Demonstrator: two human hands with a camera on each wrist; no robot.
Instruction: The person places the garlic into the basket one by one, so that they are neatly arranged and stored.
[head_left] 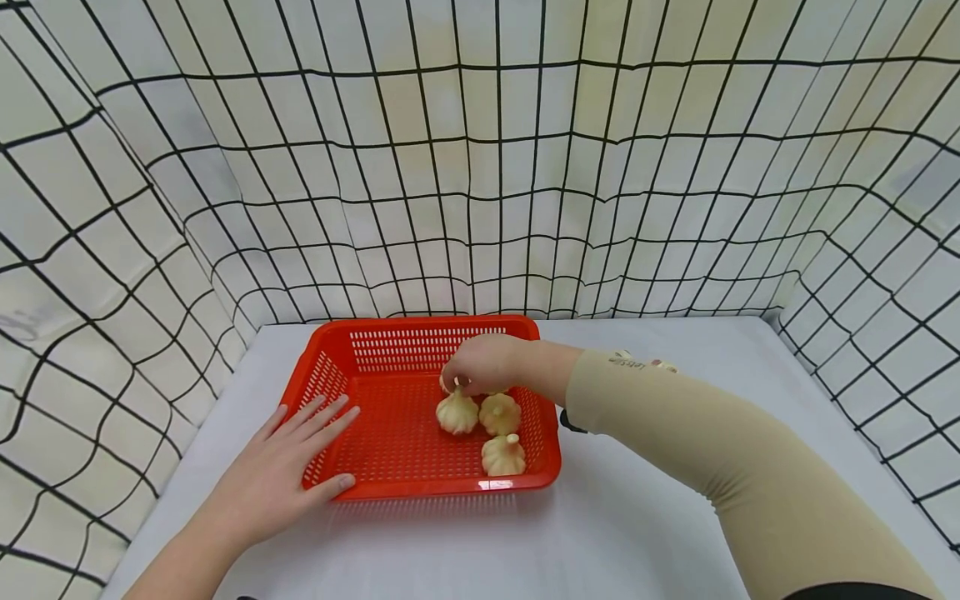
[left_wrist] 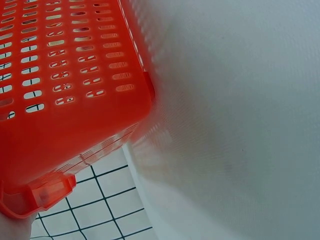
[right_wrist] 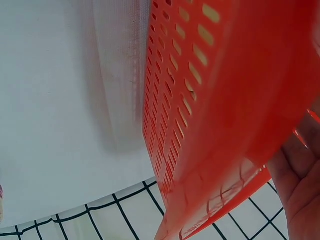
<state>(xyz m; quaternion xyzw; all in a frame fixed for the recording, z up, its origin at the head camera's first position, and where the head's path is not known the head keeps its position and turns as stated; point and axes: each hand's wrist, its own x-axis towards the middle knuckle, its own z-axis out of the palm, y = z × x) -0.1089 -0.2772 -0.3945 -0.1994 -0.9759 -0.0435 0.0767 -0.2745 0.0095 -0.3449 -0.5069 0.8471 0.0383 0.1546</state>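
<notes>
A red plastic basket (head_left: 390, 483) with slotted walls stands on the white table. Inside, toward its right side, are several garlic bulbs: one (head_left: 503, 456) in the near right corner, another (head_left: 500, 414) behind it, and a third (head_left: 457, 414) to the left. My right hand (head_left: 483, 364) reaches over the right wall, fingertips pinching the top of that left bulb; part of another bulb is hidden behind the fingers. My left hand (head_left: 288, 458) lies over the basket's left front corner with fingers spread and straight. Both wrist views mostly show the basket's outer walls (left_wrist: 75, 120).
Black netting (head_left: 517, 200) over white sheeting encloses the table (head_left: 637, 517) at the back and sides. Beyond my right sleeve (head_left: 697, 425), small pale pieces (head_left: 663, 365) show on the table, mostly hidden by the arm.
</notes>
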